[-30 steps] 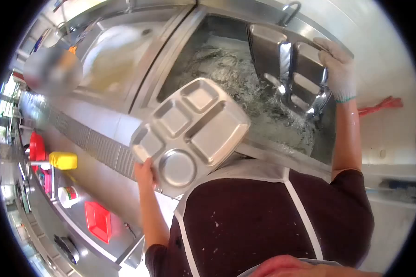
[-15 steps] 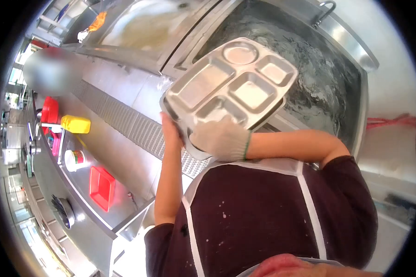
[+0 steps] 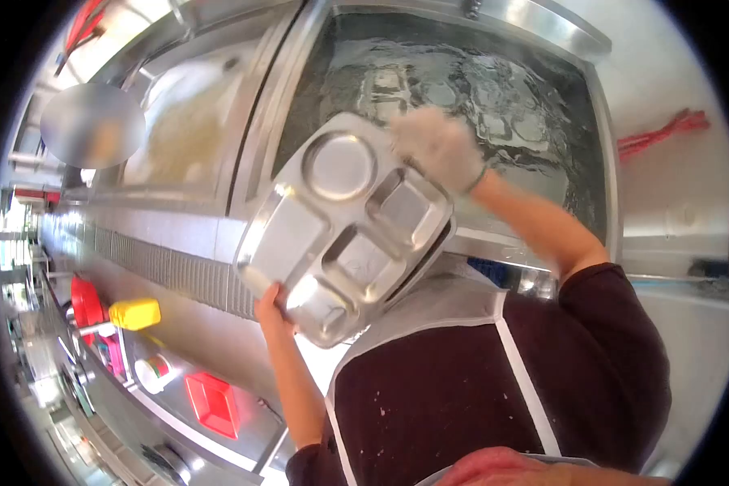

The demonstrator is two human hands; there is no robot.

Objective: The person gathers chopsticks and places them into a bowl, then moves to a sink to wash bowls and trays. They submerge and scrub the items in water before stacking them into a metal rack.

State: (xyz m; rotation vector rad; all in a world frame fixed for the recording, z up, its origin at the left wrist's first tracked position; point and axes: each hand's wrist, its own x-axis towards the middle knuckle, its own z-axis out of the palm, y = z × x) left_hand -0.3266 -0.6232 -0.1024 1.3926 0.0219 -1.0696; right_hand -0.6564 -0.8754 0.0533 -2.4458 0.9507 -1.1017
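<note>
My left hand [image 3: 275, 310] grips the lower left edge of a steel compartment tray [image 3: 304, 236], its thumb on the rim. The tray is tilted in front of my apron, with its compartments facing up, and a second dark edge shows beneath its right side. My right hand [image 3: 439, 147], in a pale glove and blurred, is at the tray's upper right edge, over the sink's near side. Whether its fingers grip the rim is unclear. Behind it, several trays [image 3: 502, 97] lie under the water in the sink [image 3: 611, 186].
A second basin [image 3: 190, 121] with cloudy water is at the upper left. A drain grate [image 3: 170, 263] runs along the floor. On the left counter are a red tray [image 3: 212, 405], a white tub [image 3: 154, 373] and a yellow container [image 3: 135, 313]. Red cloth [image 3: 664, 134] hangs at right.
The tray has turned and moved down and left with my left hand. My right hand has moved up from the tray's lower edge to its upper right edge. The view has turned.
</note>
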